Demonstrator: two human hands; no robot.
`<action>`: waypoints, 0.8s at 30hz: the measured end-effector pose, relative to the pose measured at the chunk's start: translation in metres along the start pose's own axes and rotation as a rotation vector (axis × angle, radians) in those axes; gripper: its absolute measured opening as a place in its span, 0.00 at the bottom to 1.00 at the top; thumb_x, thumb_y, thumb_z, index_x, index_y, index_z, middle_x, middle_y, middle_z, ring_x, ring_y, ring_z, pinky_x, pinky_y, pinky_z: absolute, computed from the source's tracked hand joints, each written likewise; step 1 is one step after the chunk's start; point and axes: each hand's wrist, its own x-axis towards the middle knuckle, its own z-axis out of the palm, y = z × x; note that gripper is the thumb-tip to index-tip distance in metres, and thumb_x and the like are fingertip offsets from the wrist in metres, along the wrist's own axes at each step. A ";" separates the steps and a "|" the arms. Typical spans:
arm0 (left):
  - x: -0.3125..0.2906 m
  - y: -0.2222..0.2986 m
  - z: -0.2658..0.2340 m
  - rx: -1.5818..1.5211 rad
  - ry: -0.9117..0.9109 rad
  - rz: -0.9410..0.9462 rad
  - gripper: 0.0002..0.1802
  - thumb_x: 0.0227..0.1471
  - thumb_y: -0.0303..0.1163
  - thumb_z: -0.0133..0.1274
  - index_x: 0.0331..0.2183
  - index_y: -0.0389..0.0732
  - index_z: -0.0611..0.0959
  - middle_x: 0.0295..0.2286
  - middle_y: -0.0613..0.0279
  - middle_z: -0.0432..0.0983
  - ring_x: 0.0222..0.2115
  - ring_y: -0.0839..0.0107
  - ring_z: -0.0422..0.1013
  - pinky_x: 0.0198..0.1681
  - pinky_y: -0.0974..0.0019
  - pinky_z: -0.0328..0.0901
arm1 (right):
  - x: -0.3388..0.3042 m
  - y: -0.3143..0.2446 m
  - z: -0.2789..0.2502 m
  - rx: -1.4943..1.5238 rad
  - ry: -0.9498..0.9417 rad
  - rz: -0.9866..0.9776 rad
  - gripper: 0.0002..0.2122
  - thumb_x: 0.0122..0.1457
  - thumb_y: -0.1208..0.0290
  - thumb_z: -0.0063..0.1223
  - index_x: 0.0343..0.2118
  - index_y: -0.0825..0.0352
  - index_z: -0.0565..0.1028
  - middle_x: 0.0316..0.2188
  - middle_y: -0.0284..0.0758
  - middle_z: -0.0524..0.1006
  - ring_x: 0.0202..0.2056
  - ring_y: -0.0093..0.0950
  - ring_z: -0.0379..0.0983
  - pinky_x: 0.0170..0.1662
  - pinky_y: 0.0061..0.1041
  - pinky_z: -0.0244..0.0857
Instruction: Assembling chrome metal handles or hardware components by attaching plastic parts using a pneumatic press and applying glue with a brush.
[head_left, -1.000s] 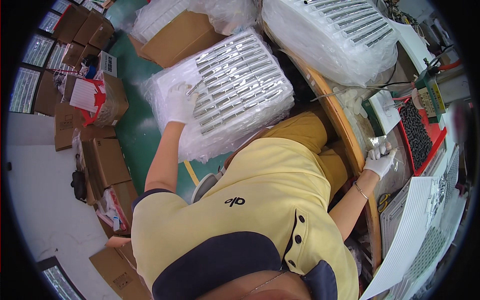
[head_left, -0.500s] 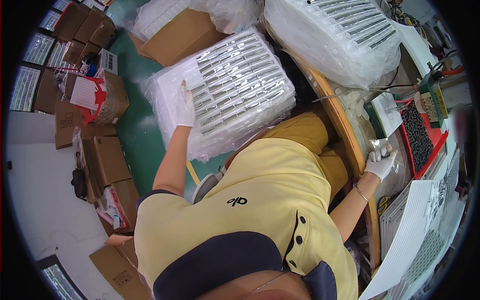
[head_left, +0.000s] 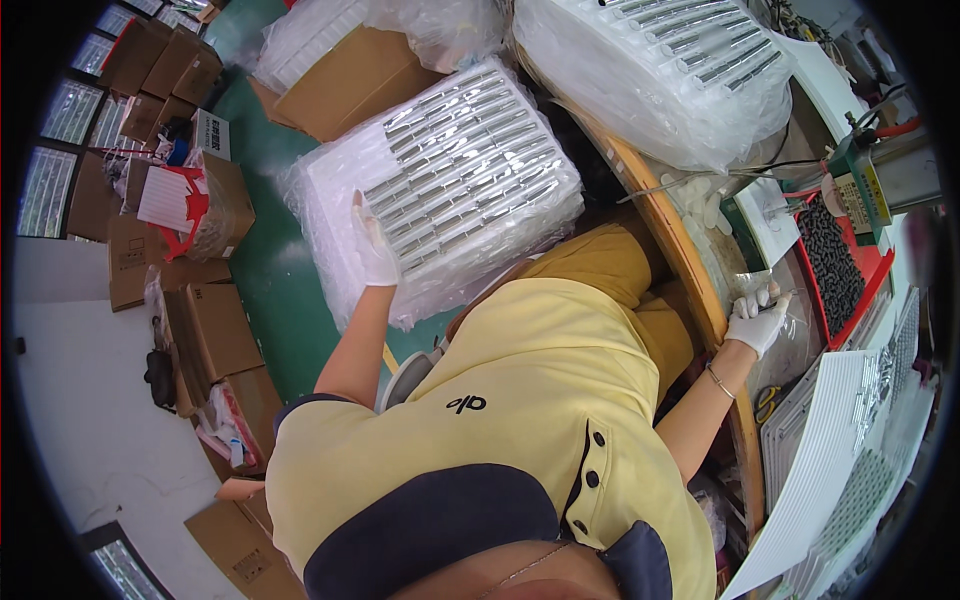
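The right hand curls above the tabletop, contents unclear; a loose pinch might drop something. The left hand, seemingly released, borders silver tubes in the white tray; a sideways brush could dislodge 1 or 2.

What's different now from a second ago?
The left hand has let go of one of the silvery tubes and moved back toward the body, fingers now extended beside their ends. The right hand has stayed beside the red tray.
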 end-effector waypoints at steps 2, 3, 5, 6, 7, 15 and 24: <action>-0.009 0.002 -0.001 0.130 -0.001 0.045 0.28 0.59 0.34 0.32 0.58 0.33 0.54 0.56 0.48 0.53 0.57 0.62 0.50 0.60 0.65 0.44 | 0.000 0.000 0.001 -0.012 0.014 -0.004 0.16 0.64 0.54 0.35 0.28 0.61 0.68 0.13 0.25 0.58 0.10 0.18 0.44 0.13 0.19 0.39; -0.015 0.002 -0.001 0.190 -0.006 0.067 0.28 0.59 0.34 0.32 0.58 0.33 0.54 0.56 0.48 0.52 0.58 0.62 0.50 0.60 0.65 0.43 | 0.000 -0.001 0.001 -0.025 0.024 -0.009 0.16 0.64 0.54 0.35 0.28 0.61 0.68 0.13 0.24 0.58 0.10 0.18 0.44 0.13 0.19 0.39; -0.024 0.004 0.008 0.294 -0.031 0.114 0.28 0.58 0.32 0.32 0.58 0.32 0.53 0.57 0.47 0.51 0.58 0.61 0.49 0.61 0.65 0.42 | 0.001 0.000 -0.002 -0.016 0.008 0.017 0.17 0.63 0.52 0.35 0.28 0.60 0.68 0.12 0.23 0.57 0.10 0.17 0.44 0.13 0.19 0.39; -0.025 0.003 0.019 0.332 -0.049 0.147 0.28 0.58 0.31 0.32 0.58 0.31 0.53 0.57 0.47 0.51 0.58 0.60 0.48 0.61 0.65 0.41 | 0.004 0.000 -0.001 -0.002 0.001 0.028 0.17 0.63 0.52 0.35 0.27 0.60 0.68 0.12 0.22 0.56 0.10 0.16 0.44 0.12 0.18 0.38; -0.025 0.005 0.021 0.406 -0.030 0.160 0.28 0.57 0.30 0.35 0.57 0.31 0.54 0.57 0.46 0.51 0.58 0.58 0.49 0.61 0.64 0.42 | 0.004 0.003 0.001 -0.005 0.009 0.038 0.17 0.63 0.52 0.35 0.27 0.60 0.68 0.11 0.22 0.56 0.10 0.16 0.44 0.12 0.18 0.38; 0.023 0.042 0.124 0.842 -0.373 0.687 0.29 0.51 0.28 0.44 0.54 0.28 0.62 0.54 0.40 0.56 0.56 0.50 0.53 0.60 0.55 0.45 | 0.002 0.005 0.008 0.071 -0.024 0.072 0.06 0.52 0.68 0.48 0.21 0.58 0.68 0.10 0.20 0.57 0.08 0.13 0.46 0.09 0.15 0.38; -0.083 0.108 0.310 -0.038 -1.049 1.048 0.18 0.53 0.33 0.43 0.43 0.31 0.69 0.48 0.41 0.63 0.49 0.43 0.62 0.48 0.48 0.62 | 0.014 0.023 -0.005 -0.066 -0.035 0.002 0.23 0.60 0.46 0.36 0.25 0.63 0.72 0.09 0.23 0.56 0.08 0.17 0.47 0.11 0.20 0.39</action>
